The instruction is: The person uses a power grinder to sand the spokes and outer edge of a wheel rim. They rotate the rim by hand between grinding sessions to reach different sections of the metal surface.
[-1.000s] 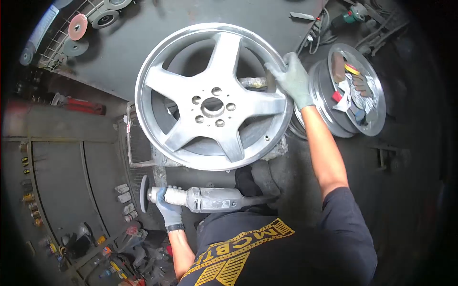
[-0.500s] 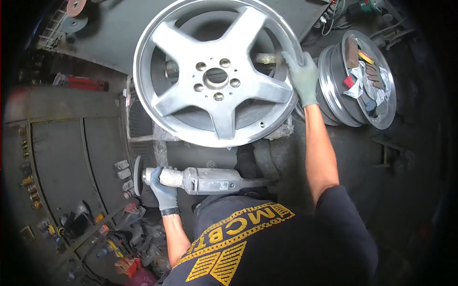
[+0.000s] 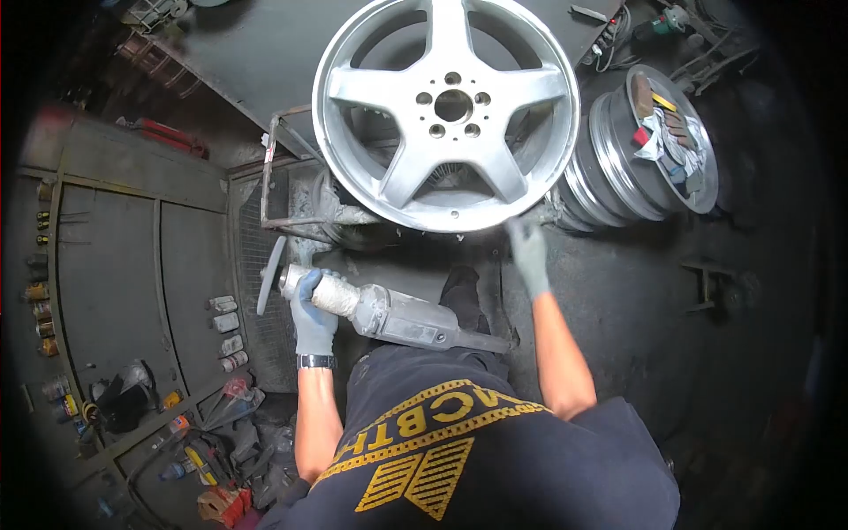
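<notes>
My left hand (image 3: 314, 322), in a grey glove, is wrapped round the pale taped neck of a grinder (image 3: 406, 318). The grinder lies tilted across in front of my body, its disc (image 3: 270, 276) at the left end and its tail to the right. Above it is a silver five-spoke alloy wheel (image 3: 411, 172), face toward me, on a dusty metal stand. My right hand (image 3: 530, 256), also gloved, is just under the wheel's lower right rim, fingertips close to the edge. Its fingers are smeared by motion.
On the right, more wheel rims (image 3: 609, 159) stand together; the outermost holds a brown block (image 3: 642, 95), rags and a glove. A metal frame (image 3: 269, 177) juts out left of the wheel. Cans and bottles (image 3: 228, 322) line the left side, with plastic bags at lower left.
My right hand has left the wheel's right side and moved down and left to below its rim. The wheel's spokes have turned. The grinder now tilts, its disc end higher.
</notes>
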Demonstrator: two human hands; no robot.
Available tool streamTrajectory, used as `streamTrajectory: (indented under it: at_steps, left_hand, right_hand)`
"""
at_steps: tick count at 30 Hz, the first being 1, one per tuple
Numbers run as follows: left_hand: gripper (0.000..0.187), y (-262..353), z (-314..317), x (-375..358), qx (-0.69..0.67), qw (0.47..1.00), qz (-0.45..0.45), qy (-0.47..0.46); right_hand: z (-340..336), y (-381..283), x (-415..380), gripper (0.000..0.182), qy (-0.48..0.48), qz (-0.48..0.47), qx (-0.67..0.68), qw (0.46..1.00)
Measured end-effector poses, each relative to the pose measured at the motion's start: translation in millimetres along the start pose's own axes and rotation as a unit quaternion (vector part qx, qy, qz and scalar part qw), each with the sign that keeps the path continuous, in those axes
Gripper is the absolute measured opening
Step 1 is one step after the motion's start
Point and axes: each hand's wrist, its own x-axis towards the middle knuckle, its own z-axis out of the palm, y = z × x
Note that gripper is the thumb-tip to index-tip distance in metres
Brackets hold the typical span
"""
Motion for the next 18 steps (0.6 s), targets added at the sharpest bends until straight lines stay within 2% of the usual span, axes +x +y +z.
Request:
streamTrajectory:
  at_steps: [1, 2, 3, 4, 5, 6, 8, 11, 12, 14, 15, 16, 18]
  left_hand:
    - [0.019, 0.7, -8.2, 2.8, -0.001, 1.0, -0.003, -0.004]
    - [0.017, -2.4, -17.0, 9.7, -0.009, 0.999, -0.031, -0.026]
    - [0.016, -4.0, -20.1, 15.7, -0.017, 0.997, -0.057, -0.049]
    - [0.016, -4.2, -17.6, 17.0, -0.02, 0.997, -0.06, -0.053]
    - [0.014, -6.9, -12.9, 16.9, -0.019, 0.994, -0.083, -0.07]
    - [0.012, -10.1, -4.3, 16.8, -0.017, 0.991, -0.104, -0.086]
    - [0.014, -25.3, 7.0, 23.6, -0.01, 0.988, -0.128, -0.081]
    - [0.021, -47.4, 37.8, 20.8, 0.083, 0.989, -0.073, -0.097]
    - [0.018, -55.8, 52.5, 7.3, 0.209, 0.962, 0.094, -0.149]
    - [0.021, -79.5, 70.4, 11.3, 0.139, 0.974, 0.027, -0.178]
    - [0.029, -86.2, 84.4, 15.0, 0.061, 0.982, -0.116, -0.133]
    - [0.038, -103.6, 90.3, 20.2, 0.056, 0.977, -0.142, -0.152]
    - [0.041, -126.0, 114.7, 5.4, 0.059, 0.968, -0.171, -0.172]
  right_hand:
    - [-1.2, -14.2, -49.8, 0.038, -0.075, -0.019, -0.025, 0.997]
    - [1.6, -1.8, -91.0, 0.046, -0.199, 0.039, 0.024, 0.979]
    - [-5.7, -39.9, -135.5, 0.062, -0.272, 0.039, 0.032, 0.961]
    - [-6.6, -25.2, -163.6, 0.081, -0.365, 0.134, -0.023, 0.921]
    - [-2.6, -21.1, -189.9, 0.091, -0.387, 0.08, -0.038, 0.918]
    - [-2.9, -26.1, -209.0, 0.095, -0.39, 0.061, -0.073, 0.916]
    - [-11.0, -37.7, -223.6, 0.095, -0.367, 0.108, -0.081, 0.92]
    - [-23.2, -15.0, -230.7, 0.09, -0.337, 0.117, -0.01, 0.934]
    - [-33.4, -24.8, -232.3, 0.09, -0.336, 0.117, -0.01, 0.935]
    - [-61.2, -41.8, -234.5, 0.084, -0.308, 0.161, 0.049, 0.936]
    - [-74.8, -38.6, -236.1, 0.077, -0.298, 0.167, 0.04, 0.939]
    - [-91.2, -36.6, -237.7, 0.077, -0.297, 0.168, 0.037, 0.939]
    - [-124.9, -55.9, -240.9, 0.073, -0.279, 0.234, 0.11, 0.925]
